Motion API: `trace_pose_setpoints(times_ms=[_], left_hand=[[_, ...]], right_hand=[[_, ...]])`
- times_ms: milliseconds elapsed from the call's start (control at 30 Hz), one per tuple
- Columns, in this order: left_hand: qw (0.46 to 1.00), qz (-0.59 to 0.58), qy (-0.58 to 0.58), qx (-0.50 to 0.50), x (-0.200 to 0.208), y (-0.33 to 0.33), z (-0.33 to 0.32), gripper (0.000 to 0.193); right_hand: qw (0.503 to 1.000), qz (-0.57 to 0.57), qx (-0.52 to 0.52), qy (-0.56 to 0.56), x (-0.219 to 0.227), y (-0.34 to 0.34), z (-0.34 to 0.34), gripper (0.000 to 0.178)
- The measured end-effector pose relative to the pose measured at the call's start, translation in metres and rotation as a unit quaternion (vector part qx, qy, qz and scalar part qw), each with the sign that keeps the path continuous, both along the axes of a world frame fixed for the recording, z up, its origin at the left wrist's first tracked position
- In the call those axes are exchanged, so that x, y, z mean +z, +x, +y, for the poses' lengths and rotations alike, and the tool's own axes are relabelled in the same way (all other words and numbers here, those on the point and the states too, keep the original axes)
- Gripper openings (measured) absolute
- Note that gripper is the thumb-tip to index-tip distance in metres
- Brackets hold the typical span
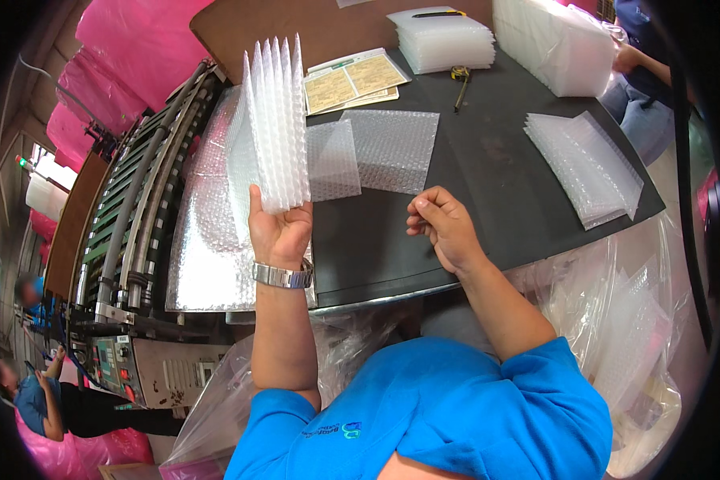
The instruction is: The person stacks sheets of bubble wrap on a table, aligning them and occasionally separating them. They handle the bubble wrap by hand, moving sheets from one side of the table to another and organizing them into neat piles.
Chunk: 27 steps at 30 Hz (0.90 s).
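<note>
I see the left hand holding bubble-wrap sheets upright above the left edge of the black surface; seemingly light, soft, slippery, best gripped along the bottom. The right hand, loosely curled, looks empty near the front edge.

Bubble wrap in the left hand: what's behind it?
Behind the held bubble wrap, a clear flat piece peeks out on the right, and a brown board shows farther back. The piece's left end is covered, so I can't see it.
</note>
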State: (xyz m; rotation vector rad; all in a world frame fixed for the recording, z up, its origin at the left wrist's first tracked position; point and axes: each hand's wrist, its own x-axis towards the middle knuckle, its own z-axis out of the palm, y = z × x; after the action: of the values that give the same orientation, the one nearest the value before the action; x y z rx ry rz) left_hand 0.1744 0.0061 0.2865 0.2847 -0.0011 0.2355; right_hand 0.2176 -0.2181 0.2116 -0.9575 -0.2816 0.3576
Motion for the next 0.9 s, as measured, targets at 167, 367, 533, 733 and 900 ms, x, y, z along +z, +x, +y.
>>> trace_pose_setpoints(times_ms=[167,367,533,733,900], left_hand=[[0.996,-0.040,0.069,-0.044,-0.026,-0.005,-0.010,0.042],[0.882,0.126,0.426,0.158,-0.089,-0.049,-0.083,0.055],[0.853,0.063,0.502,0.133,-0.126,-0.045,-0.103,0.062],[0.766,-0.108,0.632,-0.042,-0.137,-0.023,-0.096,0.058],[0.575,-0.094,0.812,0.029,-0.129,-0.024,-0.094,0.046]], right_hand=[[0.998,0.010,0.042,0.043,0.002,-0.002,0.001,0.057],[0.987,0.018,0.046,0.151,0.004,-0.012,0.011,0.075],[0.989,0.074,-0.032,0.120,-0.013,-0.010,-0.019,0.064],[0.979,0.007,-0.196,0.054,0.035,-0.017,-0.109,0.058],[0.831,-0.116,-0.538,-0.073,0.107,-0.049,-0.234,0.034]])
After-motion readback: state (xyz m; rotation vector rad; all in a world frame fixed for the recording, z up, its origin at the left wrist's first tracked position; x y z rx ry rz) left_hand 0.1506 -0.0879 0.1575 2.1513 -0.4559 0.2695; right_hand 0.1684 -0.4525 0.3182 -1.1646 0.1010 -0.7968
